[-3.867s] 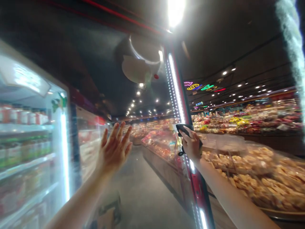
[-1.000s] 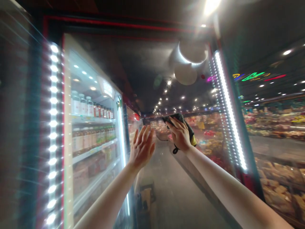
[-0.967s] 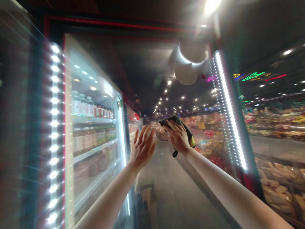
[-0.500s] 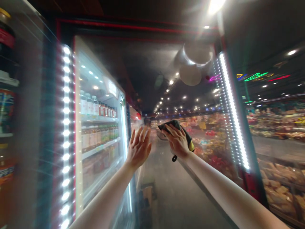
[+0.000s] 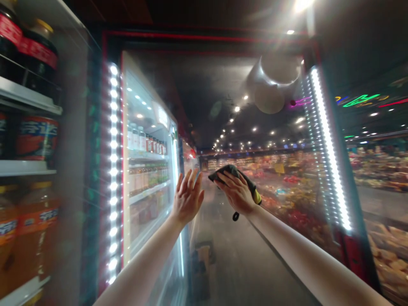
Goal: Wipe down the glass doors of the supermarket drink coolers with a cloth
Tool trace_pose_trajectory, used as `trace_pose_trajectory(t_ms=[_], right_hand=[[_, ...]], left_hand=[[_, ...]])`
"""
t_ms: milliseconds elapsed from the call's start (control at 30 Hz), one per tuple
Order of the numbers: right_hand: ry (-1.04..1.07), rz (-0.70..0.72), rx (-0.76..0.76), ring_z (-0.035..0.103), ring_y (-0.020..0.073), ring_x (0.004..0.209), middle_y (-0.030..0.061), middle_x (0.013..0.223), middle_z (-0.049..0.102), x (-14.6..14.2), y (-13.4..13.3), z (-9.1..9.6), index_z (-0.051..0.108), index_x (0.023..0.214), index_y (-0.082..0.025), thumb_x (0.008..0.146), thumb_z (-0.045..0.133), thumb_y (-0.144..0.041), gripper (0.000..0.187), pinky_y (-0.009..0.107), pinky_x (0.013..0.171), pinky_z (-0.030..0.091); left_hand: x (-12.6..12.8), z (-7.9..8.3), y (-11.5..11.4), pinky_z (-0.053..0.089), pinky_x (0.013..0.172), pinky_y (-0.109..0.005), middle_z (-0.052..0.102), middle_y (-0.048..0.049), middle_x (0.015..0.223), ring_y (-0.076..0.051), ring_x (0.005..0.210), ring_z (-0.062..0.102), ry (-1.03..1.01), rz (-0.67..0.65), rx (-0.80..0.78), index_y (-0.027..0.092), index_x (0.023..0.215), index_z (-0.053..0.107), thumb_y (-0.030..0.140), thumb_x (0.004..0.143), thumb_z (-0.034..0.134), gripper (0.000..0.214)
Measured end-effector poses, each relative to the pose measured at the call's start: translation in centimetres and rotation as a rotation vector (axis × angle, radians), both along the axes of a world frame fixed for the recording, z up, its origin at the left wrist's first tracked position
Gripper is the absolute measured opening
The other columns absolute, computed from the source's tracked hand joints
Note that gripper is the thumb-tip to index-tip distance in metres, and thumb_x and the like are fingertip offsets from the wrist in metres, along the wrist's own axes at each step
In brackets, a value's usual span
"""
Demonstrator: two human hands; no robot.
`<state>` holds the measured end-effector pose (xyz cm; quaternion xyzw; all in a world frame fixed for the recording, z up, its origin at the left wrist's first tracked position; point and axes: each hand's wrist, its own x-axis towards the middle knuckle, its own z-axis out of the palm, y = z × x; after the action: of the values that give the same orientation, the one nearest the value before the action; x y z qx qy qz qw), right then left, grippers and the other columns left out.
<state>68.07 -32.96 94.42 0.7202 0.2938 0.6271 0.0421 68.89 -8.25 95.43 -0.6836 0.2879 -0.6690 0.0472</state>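
"Dim shop lighting under a dark ceiling point(image 5: 204, 12) made the background. What stood close?"

"Glass: one pane point(image 5: 219, 242) in a red-edged frame point(image 5: 204, 37), bright light strips point(image 5: 331, 148) along its sides, and shelved drinks bottles point(image 5: 36, 221) at the far left."

"And the hands?"

"The left hand point(image 5: 187, 198) was spread flat, fingers slightly apart, holding nothing. The right hand point(image 5: 236, 191) lay over a dark cloth point(image 5: 251, 183) with a yellow edge, holding it under the palm."

"Where was that cloth exactly?"

"Just right of the left hand, seemingly against the pane; its loop point(image 5: 233, 216) hung below the wrist."

"Which step was it?"

"I judged it a wiping stroke over the glass, though I couldn't tell how much was done."

"And the next move?"

"Probably it called for even pressure and a flat palm. Whether the left palm touched the glass, I couldn't tell."
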Motion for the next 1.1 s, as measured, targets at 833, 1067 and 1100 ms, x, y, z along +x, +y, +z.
trace_pose_trajectory(t_ms=[833,1067,1100], right_hand=[[0.006,-0.007,0.250,0.045,0.0276,0.142,0.0038,0.153,0.053,0.9,7.0,0.6,0.049,0.150,-0.036,0.098,0.048,-0.016,0.056,0.055,0.121,0.029],[0.028,0.091,-0.200,0.051,0.0214,0.136,0.0002,0.145,0.061,-0.3,7.5,-2.2,0.060,0.139,-0.037,0.098,0.049,-0.015,0.048,0.047,0.119,0.032],[0.002,0.086,-0.148,0.054,0.0217,0.132,0.0011,0.141,0.064,-0.3,7.0,-1.9,0.064,0.135,-0.036,0.098,0.050,-0.016,0.045,0.045,0.116,0.035]], left_hand=[[-1.1,-3.1,12.0,0.027,0.125,-0.056,0.043,-0.0147,0.159,-0.031,0.150,0.035,0.104,0.065,-0.049,0.022,0.162,0.022,0.025,0.095,0.053,0.073],[-1.7,-4.4,12.6,0.026,0.125,-0.056,0.045,-0.0172,0.157,-0.032,0.150,0.034,0.119,0.136,-0.056,0.015,0.158,0.029,0.027,0.096,0.051,0.067],[-1.8,-4.5,12.8,0.025,0.125,-0.056,0.045,-0.0170,0.157,-0.032,0.150,0.034,0.123,0.143,-0.047,0.014,0.159,0.029,0.027,0.096,0.051,0.067]])
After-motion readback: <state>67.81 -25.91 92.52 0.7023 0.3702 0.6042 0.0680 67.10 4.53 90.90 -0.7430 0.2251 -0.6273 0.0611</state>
